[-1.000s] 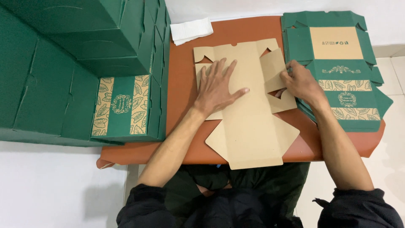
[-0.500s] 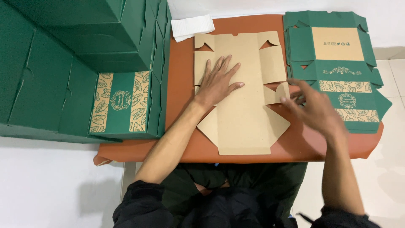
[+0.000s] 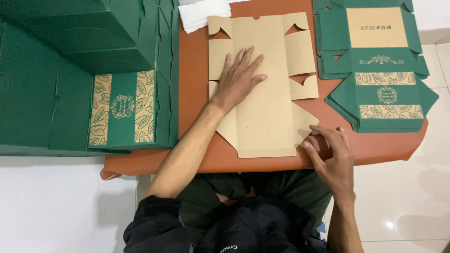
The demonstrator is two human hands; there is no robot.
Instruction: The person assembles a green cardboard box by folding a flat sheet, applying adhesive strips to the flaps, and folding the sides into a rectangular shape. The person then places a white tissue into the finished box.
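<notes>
Head view, one entry per item.

Flat box blank point(image 3: 265, 93): brown cardboard, die-cut, unfolded, inner side up, lying on the orange-brown mat point(image 3: 197, 117). Long axis runs 12 to 6 o'clock, the near end toward the person.

Left hand point(image 3: 239, 77): palm down, fingers spread and flat on the upper middle of the blank, pinning it; nothing grasped.

Right hand point(image 3: 333, 157): at the blank's 4 o'clock corner, fingers loosely curled and apart, fingertips point(image 3: 311, 132) touching the edge of the lower right flap; whether it pinches the flap I cannot tell. This hand is the nearer one to the lower flaps, which lie at its 10 o'clock.

Stack of green blanks point(image 3: 377, 70): printed side up with gold leaf bands, at 2 o'clock of the brown blank, just beside it.

Assembled green boxes point(image 3: 84, 75): piled at 9 to 11 o'clock, well left.

White paper point(image 3: 201, 14): folded, at 12 o'clock, touching the blank's top left corner.
</notes>
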